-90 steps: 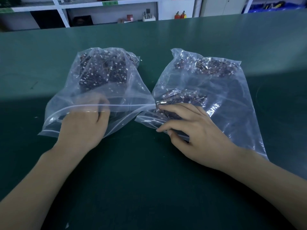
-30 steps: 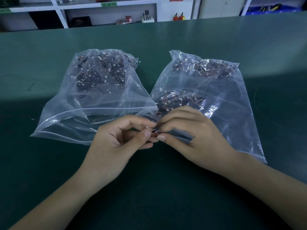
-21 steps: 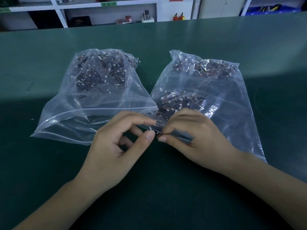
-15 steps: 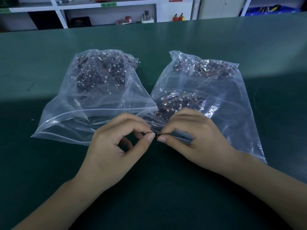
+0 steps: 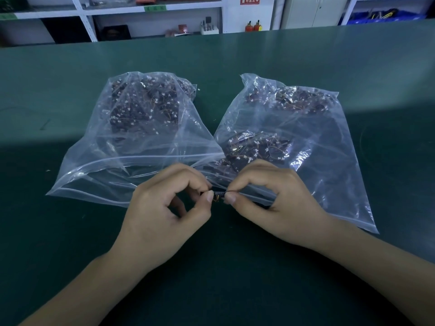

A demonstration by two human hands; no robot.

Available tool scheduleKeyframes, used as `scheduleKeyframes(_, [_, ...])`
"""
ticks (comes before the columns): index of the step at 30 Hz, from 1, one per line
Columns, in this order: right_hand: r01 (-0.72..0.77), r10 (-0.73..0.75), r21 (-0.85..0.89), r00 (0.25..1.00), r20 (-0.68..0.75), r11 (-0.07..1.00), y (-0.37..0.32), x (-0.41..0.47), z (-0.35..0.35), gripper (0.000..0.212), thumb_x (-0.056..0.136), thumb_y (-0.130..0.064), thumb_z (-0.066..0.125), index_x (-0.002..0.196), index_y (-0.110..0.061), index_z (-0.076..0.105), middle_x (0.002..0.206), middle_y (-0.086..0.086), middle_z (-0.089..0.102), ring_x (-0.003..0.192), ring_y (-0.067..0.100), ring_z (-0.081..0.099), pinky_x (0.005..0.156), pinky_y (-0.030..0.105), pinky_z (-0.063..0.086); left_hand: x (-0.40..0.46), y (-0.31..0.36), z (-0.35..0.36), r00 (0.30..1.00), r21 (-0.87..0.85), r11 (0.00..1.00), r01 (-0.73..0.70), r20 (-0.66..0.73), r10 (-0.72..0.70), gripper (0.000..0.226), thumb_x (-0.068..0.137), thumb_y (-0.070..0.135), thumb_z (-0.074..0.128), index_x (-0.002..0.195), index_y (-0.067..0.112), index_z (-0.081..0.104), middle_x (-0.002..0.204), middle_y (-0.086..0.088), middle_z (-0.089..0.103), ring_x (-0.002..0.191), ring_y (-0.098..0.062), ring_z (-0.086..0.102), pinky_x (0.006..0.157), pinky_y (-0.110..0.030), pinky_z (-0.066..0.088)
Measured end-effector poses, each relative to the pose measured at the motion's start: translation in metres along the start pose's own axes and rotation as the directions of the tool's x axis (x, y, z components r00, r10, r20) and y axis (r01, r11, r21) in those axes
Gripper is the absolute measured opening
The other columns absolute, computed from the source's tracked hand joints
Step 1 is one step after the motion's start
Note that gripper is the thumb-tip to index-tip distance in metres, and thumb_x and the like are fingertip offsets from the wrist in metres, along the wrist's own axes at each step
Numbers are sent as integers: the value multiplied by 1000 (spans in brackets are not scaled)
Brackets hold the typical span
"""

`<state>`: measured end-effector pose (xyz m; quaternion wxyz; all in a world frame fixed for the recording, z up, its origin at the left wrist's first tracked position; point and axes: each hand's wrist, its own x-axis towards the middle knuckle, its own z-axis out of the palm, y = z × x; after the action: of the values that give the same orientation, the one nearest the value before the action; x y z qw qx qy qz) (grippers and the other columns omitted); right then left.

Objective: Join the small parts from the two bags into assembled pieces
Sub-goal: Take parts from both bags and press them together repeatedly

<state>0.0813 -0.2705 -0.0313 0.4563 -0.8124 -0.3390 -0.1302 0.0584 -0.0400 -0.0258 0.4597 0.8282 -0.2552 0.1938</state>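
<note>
You've got your left hand [image 5: 164, 212] and right hand [image 5: 273, 203] each pinching 1 end of the small part [image 5: 217, 195], low over the worktop [image 5: 211, 290] right at the 2 bags' mouths [image 5: 141, 161] so mating stays steady.

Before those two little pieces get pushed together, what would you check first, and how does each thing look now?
1. Left hand pinches a part: ok, thumb and forefinger closed at the small part.
2. Right hand pinches its end: ok.
3. Parts lined up for joining: cannot tell, too small and mostly hidden by fingertips.
4. Hands clear of the bags: ok for the left bag; cannot tell for the right bag, whose mouth lies right behind the right hand.
5. More parts available: ok, both bags hold many.
6. Bare green table in front for finished pieces: ok.
</note>
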Motion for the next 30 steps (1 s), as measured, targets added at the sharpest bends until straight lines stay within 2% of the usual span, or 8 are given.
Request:
scheduleKeyframes(6, [-44,45,24,999,-23,999,0,1,-1,5,91,-15,76,86,-15,78,85,-15,72,90,15,66,88,24,47,-1,-1,1,1000,-9,1000,-15,25,15,11,96,21,70,86,15,70,96,6,69,85,-24,70,57,-34,52])
scheduleKeyframes(16, [-39,39,-1,999,-7,999,-1,1,0,5,91,-13,76,86,-14,77,85,-16,71,90,12,66,86,21,46,-1,-2,1,998,-14,1000,-16,53,17,13,95,21,68,84,14,69,96,7,68,84,-23,69,56,-37,51])
scheduleKeyframes(30, [-22,22,-20,1000,3,1000,-3,2,-1,7,90,-10,78,84,-13,77,83,-14,71,88,13,65,86,23,47,-1,-3,0,996,-8,1000,-27,84,28,12,95,21,67,84,14,68,94,7,67,81,-23,68,56,-35,51])
